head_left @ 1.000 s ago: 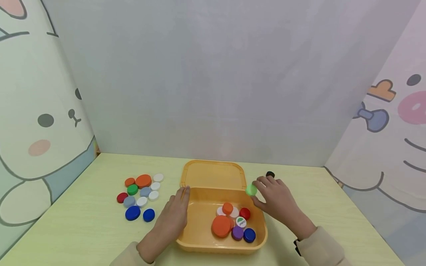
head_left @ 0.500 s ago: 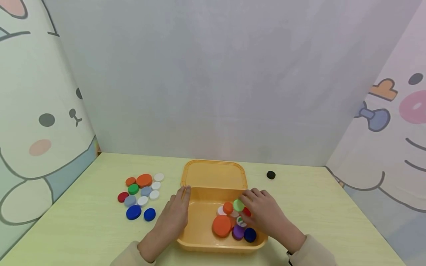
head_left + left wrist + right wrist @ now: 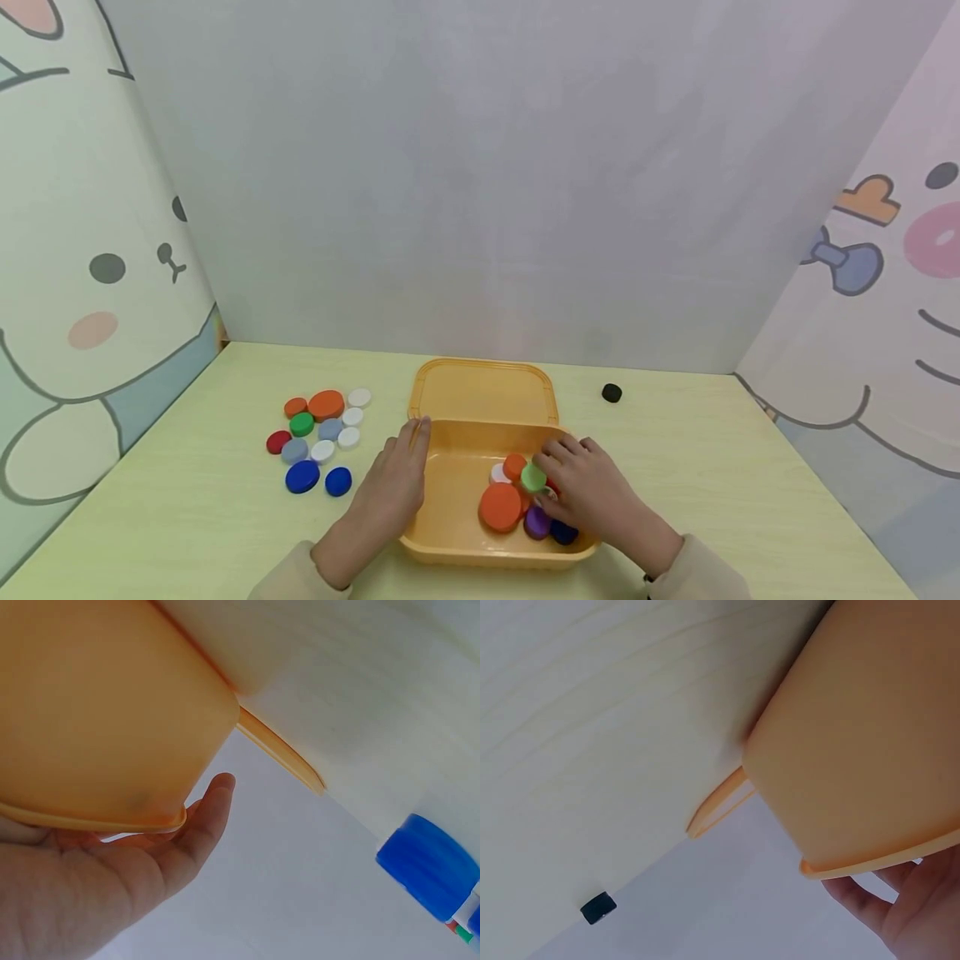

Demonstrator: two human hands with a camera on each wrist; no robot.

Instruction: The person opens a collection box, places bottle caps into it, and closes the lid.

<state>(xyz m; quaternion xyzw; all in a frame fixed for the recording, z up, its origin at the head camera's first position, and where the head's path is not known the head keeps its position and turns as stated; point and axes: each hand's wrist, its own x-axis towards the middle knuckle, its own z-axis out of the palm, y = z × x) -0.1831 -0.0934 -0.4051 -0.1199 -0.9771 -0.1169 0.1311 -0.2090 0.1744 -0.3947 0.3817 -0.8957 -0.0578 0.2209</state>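
Observation:
My left hand [image 3: 390, 483] rests along the left rim of an orange plastic box [image 3: 442, 533], fingers fairly straight. The left wrist view shows that hand [image 3: 142, 877] against the rim from below. Inside the box, my right hand [image 3: 588, 492] pinches a light green bottle cap [image 3: 533, 477] between fingers and thumb. Beneath and around it lie several caps, among them a large orange-red cap [image 3: 500, 507], a purple cap [image 3: 537, 522] and a dark blue cap [image 3: 563, 532] partly under the hand. In the right wrist view the box wall hides the fingertips.
Behind the box lies its flat orange lid [image 3: 483, 392]. Several loose caps, including a blue cap [image 3: 302, 476] and a green cap [image 3: 302, 424], lie to the left. One black cap [image 3: 612, 392] sits at the back right. A grey backdrop [image 3: 480, 208] stands behind the table.
My right hand has carried the light green cap from the box's back right corner leftward and down over the caps inside. The left hand has stayed on the rim.

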